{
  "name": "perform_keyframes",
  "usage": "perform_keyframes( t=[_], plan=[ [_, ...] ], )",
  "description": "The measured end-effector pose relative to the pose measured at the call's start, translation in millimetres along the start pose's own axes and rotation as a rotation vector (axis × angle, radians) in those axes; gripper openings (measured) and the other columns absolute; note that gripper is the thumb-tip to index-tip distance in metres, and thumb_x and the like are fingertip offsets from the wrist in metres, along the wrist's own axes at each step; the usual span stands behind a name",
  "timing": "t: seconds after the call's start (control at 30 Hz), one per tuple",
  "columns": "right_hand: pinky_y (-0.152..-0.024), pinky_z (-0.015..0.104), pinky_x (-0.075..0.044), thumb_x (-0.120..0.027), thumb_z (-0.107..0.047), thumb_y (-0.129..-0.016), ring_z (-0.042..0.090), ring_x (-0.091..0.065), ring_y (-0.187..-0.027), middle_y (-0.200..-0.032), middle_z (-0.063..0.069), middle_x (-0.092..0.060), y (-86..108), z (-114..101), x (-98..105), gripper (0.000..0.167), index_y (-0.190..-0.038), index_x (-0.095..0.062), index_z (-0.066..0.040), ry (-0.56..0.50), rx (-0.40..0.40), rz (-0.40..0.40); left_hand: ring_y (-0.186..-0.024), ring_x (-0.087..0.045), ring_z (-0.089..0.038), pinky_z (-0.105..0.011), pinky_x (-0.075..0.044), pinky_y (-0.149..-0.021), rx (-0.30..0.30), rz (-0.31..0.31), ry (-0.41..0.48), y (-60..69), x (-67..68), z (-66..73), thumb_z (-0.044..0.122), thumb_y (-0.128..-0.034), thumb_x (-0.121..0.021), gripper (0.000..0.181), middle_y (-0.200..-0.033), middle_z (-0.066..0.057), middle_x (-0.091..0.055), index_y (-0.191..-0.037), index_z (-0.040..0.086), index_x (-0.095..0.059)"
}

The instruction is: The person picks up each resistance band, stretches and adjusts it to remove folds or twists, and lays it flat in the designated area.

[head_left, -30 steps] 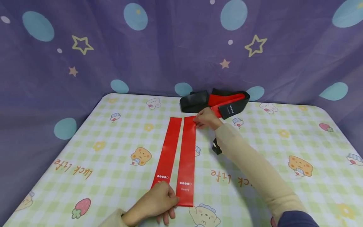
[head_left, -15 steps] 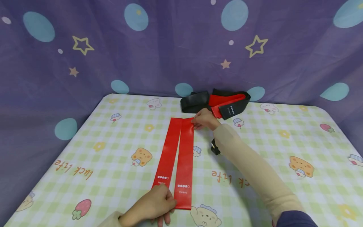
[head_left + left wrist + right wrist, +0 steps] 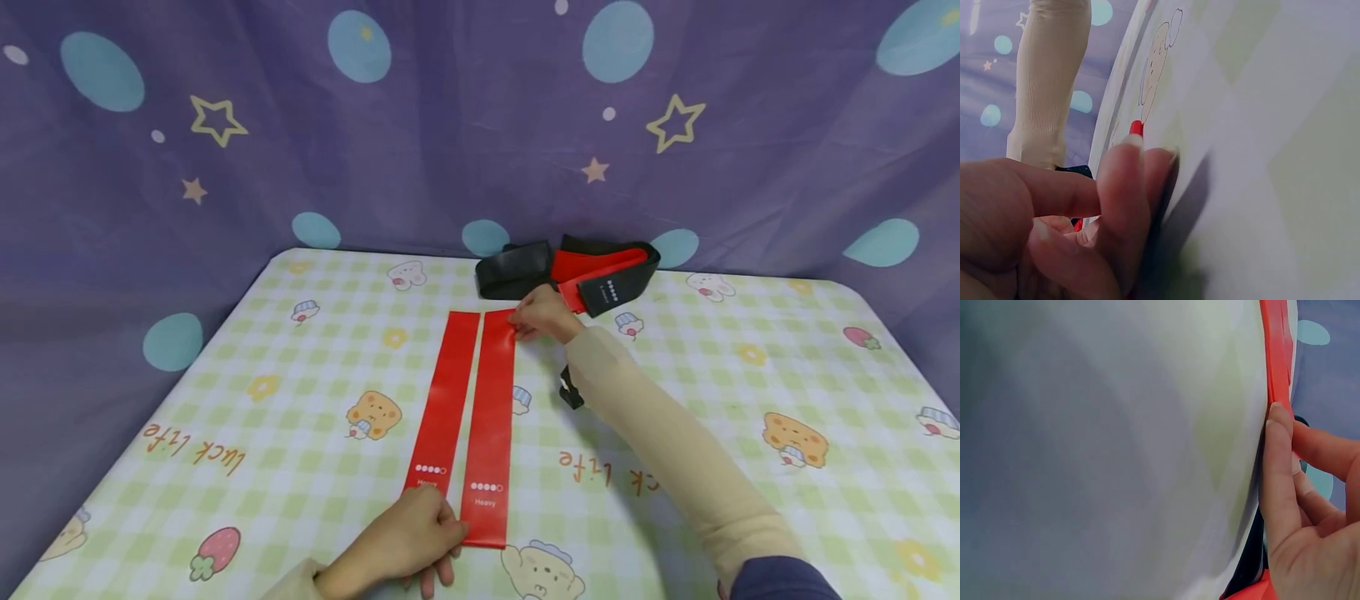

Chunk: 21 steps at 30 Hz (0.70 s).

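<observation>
Two flat red resistance bands lie side by side on the table, both printed "Heavy". The left band (image 3: 450, 383) and the right band (image 3: 491, 400) have a narrow gap between them. My right hand (image 3: 543, 315) pinches the far right corner of the right band; in the right wrist view its thumb and fingertips close on the red edge (image 3: 1279, 369). My left hand (image 3: 408, 537) is at the near ends, covering the left band's end. Its thumb and fingers grip at the right band's near left corner, where a bit of red (image 3: 1137, 128) shows past a fingertip.
Behind the right hand lie looped black and red bands (image 3: 626, 283), one with a printed label. A small black object (image 3: 572, 389) is partly hidden under the right sleeve. A patterned cloth (image 3: 262, 333) covers the table, and a purple curtain (image 3: 450, 125) hangs behind it.
The right band shifted left and touched the left band at the far end half a second ago. Now it sits slightly right again, with a thin gap. Both hands keep nearly the same place.
</observation>
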State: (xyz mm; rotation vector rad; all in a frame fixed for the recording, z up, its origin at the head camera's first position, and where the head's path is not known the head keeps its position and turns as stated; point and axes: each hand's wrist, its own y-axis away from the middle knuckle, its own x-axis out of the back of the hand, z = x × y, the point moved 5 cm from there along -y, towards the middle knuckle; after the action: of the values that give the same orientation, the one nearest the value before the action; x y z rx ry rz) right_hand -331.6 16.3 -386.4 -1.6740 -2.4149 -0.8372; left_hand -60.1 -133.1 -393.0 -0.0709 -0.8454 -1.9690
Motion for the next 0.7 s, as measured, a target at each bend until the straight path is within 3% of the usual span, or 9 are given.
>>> perform_keyframes(
  t=[0.2,0.47,0.6,0.7],
  plan=[
    [-0.062,0.027,-0.057,-0.065,-0.005,-0.087,0.012,-0.062,-0.055,-0.072,0.007,-0.063,-1.1,-1,-1,0.014,-0.095,-0.064,0.006,0.032,-0.014,0.010,-0.036,-0.051,-0.009,-0.016,-0.034,-0.036,0.015,0.015,-0.003,0.7,3.3,-5.5,0.020,-0.0903,-0.060,0.030,-0.051,-0.003,-0.061,-0.063,0.007,-0.060],
    [-0.062,0.027,-0.057,-0.066,-0.009,-0.087,0.013,-0.060,-0.057,-0.070,0.006,-0.063,3.4,1,5,0.016,-0.096,-0.067,0.005,0.088,-0.012,0.032,-0.032,-0.047,-0.008,-0.015,-0.035,-0.036,-0.011,0.037,-0.081,2.6,2.5,1.3,0.019,-0.0881,-0.062,0.038,-0.042,0.000,-0.054,-0.053,0.008,-0.056],
    [-0.063,0.027,-0.057,-0.065,-0.008,-0.086,0.014,-0.057,-0.061,-0.073,0.006,-0.061,4.5,3,13,0.017,-0.096,-0.068,0.006,0.092,0.007,0.053,-0.032,-0.047,-0.008,-0.019,-0.036,-0.036,-0.060,0.052,-0.101,0.2,5.6,9.7,0.016,-0.0881,-0.061,0.036,-0.042,0.002,-0.053,-0.053,0.009,-0.055],
    [-0.066,0.027,-0.057,-0.065,-0.008,-0.086,0.015,-0.057,-0.063,-0.078,0.008,-0.061,5.7,5,21,0.018,-0.098,-0.068,0.005,0.100,0.018,0.063,-0.033,-0.049,-0.009,-0.020,-0.035,-0.037,-0.134,0.058,-0.114,-4.2,9.0,19.7,0.013,-0.0879,-0.059,0.035,-0.043,0.001,-0.054,-0.053,0.008,-0.054]
  ],
)
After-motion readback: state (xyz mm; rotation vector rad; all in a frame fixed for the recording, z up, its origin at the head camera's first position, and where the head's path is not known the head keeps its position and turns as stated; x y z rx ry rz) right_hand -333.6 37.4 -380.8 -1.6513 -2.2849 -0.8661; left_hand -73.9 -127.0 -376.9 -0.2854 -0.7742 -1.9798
